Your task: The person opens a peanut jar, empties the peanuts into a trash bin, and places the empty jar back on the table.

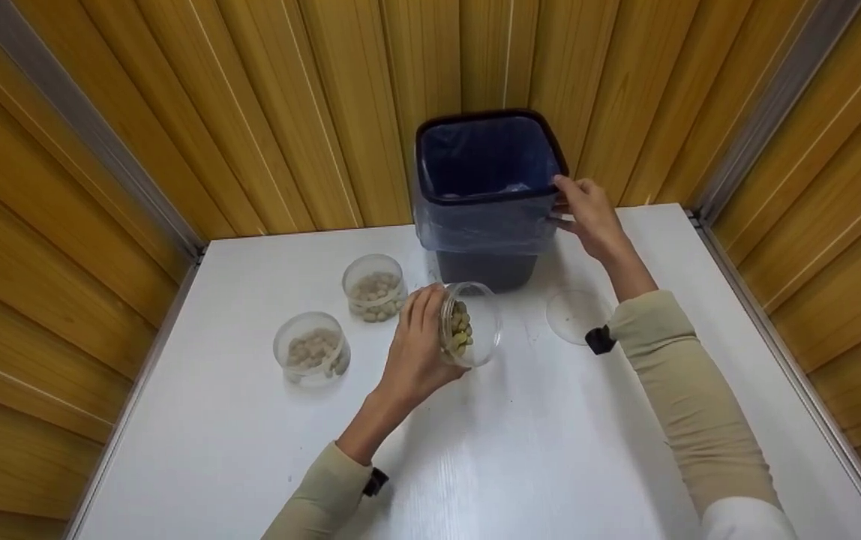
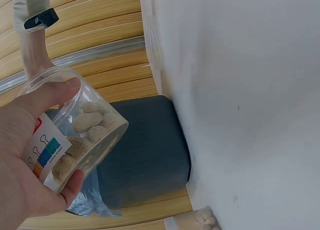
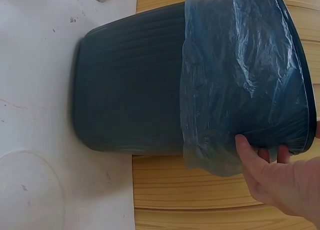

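Both your hands are busy: left hand wrapped round the clear jar, tilted over the surface in front of the bin, right hand gripping the bin's rim corner. Jar's probably light, stiffish and kinda slick, so grab its side wall. Nutty-looking bits inside likely roll easily. Liner looks flimsy; hold rim too.

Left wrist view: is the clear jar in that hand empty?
No, pale lumpy pieces show through the wall of the clear jar that the left hand holds.
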The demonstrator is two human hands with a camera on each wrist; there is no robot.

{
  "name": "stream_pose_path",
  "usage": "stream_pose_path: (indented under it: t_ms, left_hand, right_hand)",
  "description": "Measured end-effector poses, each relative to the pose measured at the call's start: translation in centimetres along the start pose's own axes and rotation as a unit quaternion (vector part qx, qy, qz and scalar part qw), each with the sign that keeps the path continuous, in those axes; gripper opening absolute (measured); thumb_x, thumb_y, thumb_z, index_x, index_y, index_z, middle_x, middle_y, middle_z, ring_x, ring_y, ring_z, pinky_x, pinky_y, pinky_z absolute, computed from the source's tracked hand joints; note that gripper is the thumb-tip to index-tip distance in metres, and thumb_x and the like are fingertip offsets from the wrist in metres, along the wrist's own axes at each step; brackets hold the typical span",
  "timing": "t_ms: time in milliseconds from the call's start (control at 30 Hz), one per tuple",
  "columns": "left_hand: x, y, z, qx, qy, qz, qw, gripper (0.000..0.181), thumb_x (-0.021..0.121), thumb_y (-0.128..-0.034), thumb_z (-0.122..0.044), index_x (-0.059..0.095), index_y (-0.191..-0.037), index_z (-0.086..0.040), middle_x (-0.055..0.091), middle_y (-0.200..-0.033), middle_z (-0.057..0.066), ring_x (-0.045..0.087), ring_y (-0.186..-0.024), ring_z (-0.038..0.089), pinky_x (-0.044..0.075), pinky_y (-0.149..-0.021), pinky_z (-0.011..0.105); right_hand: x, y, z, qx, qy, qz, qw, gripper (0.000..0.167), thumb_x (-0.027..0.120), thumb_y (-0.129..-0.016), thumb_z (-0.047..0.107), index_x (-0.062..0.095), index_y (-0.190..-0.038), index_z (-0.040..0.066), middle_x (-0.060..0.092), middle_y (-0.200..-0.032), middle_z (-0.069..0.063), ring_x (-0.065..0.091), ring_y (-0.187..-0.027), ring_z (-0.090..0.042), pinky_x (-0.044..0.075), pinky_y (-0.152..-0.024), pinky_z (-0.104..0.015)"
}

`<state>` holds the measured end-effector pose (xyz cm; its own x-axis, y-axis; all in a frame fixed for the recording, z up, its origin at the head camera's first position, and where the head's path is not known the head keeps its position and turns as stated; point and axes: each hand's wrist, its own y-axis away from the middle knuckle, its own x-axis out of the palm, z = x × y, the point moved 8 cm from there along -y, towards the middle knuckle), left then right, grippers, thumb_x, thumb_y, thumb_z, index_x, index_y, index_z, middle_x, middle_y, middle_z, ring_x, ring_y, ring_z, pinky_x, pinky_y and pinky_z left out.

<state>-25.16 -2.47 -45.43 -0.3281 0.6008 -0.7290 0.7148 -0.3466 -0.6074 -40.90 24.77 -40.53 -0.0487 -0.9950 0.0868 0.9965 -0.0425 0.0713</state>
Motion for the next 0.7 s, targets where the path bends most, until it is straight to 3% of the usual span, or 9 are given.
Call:
stream_pose_path:
  t_ms: [233,467,700]
  left_hand:
    - [-3.8,-1.4,1.8,0.01,-0.035,-0.012,0.9993,0.122,0.1,-0.0539,-0.033,0.032,-0.151,-0.004,0.041,-0.153,0.015,0.037,-0.14,0.035,0.04,-0.114,0.049]
    - [-6.6,-3.0,3.9,0.009,-0.051,-0.033,0.9981,0.121,0.1,-0.0538,-0.031,0.032,-0.15,-0.002,0.042,-0.15,0.019,0.037,-0.138,0.038,0.038,-0.115,0.05]
    - [-8.2,-4.0,5.2,-0.006,-0.057,0.007,0.9983,0.12,0.099,-0.0551,-0.03,0.031,-0.15,-0.003,0.04,-0.152,0.018,0.034,-0.14,0.038,0.038,-0.116,0.048]
  right_hand:
    - [1.2,0.0,-0.5,-0.015,-0.041,-0.02,0.9989,0.028,0.055,-0.104,0.033,0.046,-0.113,0.008,0.047,-0.111,-0.009,0.051,-0.102,-0.023,0.044,-0.109,-0.051]
    - [1.6,0.5,-0.9,-0.011,-0.037,-0.039,0.9985,0.027,0.054,-0.104,0.037,0.045,-0.112,0.012,0.048,-0.112,-0.006,0.051,-0.102,-0.019,0.042,-0.111,-0.053]
    - [1.5,0.9,-1.1,0.001,-0.058,-0.05,0.997,0.033,0.056,-0.104,0.037,0.046,-0.119,0.009,0.047,-0.115,-0.008,0.051,-0.105,-0.019,0.042,-0.112,-0.051]
